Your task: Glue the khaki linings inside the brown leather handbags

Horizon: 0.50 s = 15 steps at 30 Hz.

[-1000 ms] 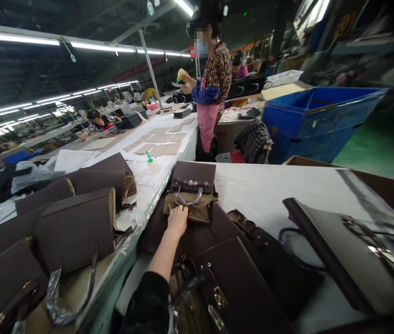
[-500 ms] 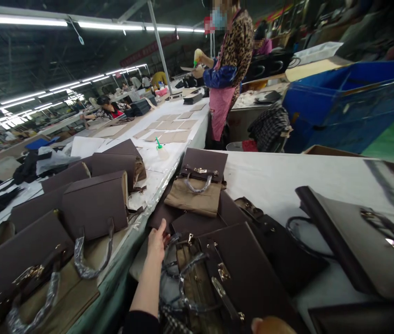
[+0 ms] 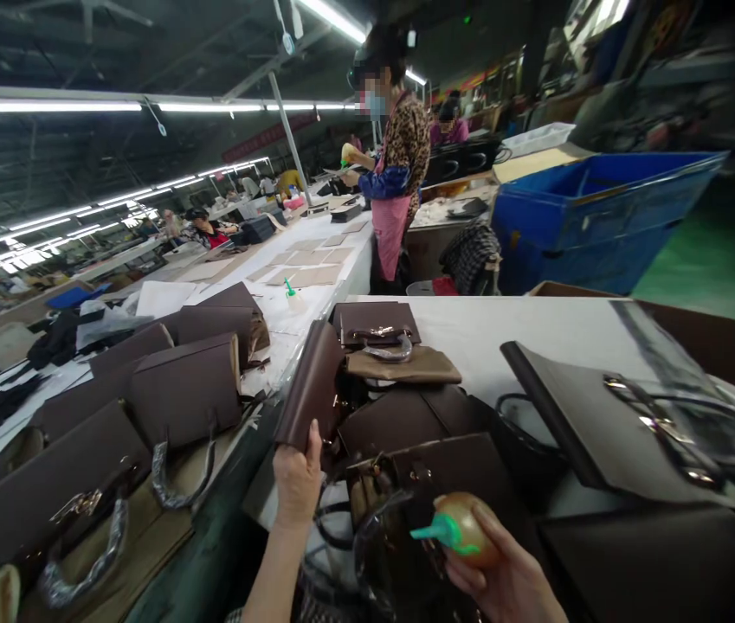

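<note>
My left hand (image 3: 297, 480) grips the lower edge of a dark brown handbag (image 3: 312, 389), which stands tilted on its side at the table edge. My right hand (image 3: 503, 571) is wrapped round an amber glue bottle (image 3: 471, 519) with a green nozzle pointing left. Below and between my hands lies another dark brown handbag (image 3: 451, 459), with plastic-wrapped handles in front of it. Farther back, a brown handbag with a tan body (image 3: 406, 363) rests on the pile, its wrapped handle facing me.
More brown handbags (image 3: 185, 389) line the left table. A glue bottle (image 3: 293, 298) stands behind them near flat tan pieces (image 3: 312, 258). At right lies a large bag (image 3: 601, 424). A co-worker (image 3: 396, 173) stands beyond, near a blue bin (image 3: 588, 225).
My left hand has taken hold of a handbag and tilted it up at the table edge. My right hand has come up into view with the glue bottle.
</note>
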Motion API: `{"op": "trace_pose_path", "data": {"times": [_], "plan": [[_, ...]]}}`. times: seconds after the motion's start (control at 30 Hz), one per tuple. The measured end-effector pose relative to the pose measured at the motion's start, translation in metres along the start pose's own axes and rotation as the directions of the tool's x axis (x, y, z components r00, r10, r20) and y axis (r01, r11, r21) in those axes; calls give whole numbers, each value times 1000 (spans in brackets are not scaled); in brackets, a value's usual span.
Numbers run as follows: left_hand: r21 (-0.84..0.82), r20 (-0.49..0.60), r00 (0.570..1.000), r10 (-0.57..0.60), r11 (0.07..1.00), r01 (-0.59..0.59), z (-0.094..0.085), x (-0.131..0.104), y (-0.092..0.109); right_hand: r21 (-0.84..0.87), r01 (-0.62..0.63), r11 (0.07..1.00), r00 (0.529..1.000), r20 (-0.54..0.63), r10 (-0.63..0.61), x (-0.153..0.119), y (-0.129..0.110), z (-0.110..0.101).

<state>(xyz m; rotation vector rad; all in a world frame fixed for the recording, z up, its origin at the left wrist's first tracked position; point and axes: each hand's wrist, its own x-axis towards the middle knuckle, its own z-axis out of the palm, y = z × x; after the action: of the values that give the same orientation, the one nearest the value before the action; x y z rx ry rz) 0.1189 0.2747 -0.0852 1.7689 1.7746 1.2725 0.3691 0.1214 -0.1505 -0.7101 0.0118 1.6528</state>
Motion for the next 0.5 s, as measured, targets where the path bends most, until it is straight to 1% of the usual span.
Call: {"op": "trace_pose_path", "data": {"times": [0.03,0.1,0.17,0.2,0.27,0.3,0.33,0.37,0.4,0.43,0.47,0.5], "plan": [[18,-42,999,28,999,-28,-18,4,8,9,-8,1000,1000,24,8,-1,0,-1],[55,-123,990,70,996,-64,-61,11,26,30,-43,999,995,91,41,-4,-1,-2],[83,-197,977,77,995,-62,-109,13,46,65,-60,996,987,153,50,-9,-4,0],[89,-255,964,72,995,-51,-133,12,57,77,-66,995,982,183,51,-12,-6,3],[44,-363,932,11,999,5,-179,7,78,70,-79,994,969,241,60,-18,-11,11],[1,-413,910,-40,999,45,-201,2,86,51,-93,994,958,277,76,-22,-14,17],[-72,-457,880,-133,991,112,-222,-3,92,28,-114,993,944,315,99,-26,-17,24],[-157,-481,841,-247,968,194,-243,-9,95,12,-138,990,929,348,126,-32,-19,32],[-196,-491,807,-327,944,264,-263,-17,95,2,-168,986,913,377,155,-38,-20,40],[-196,-492,788,-371,929,314,-281,-26,92,-6,-209,978,894,403,194,-45,-20,48],[-164,-490,784,-380,924,345,-298,-38,86,-18,-258,966,874,422,242,-52,-20,57],[-99,-488,798,-352,931,350,-314,-52,78,-31,-301,953,852,441,284,-58,-18,65]]}}
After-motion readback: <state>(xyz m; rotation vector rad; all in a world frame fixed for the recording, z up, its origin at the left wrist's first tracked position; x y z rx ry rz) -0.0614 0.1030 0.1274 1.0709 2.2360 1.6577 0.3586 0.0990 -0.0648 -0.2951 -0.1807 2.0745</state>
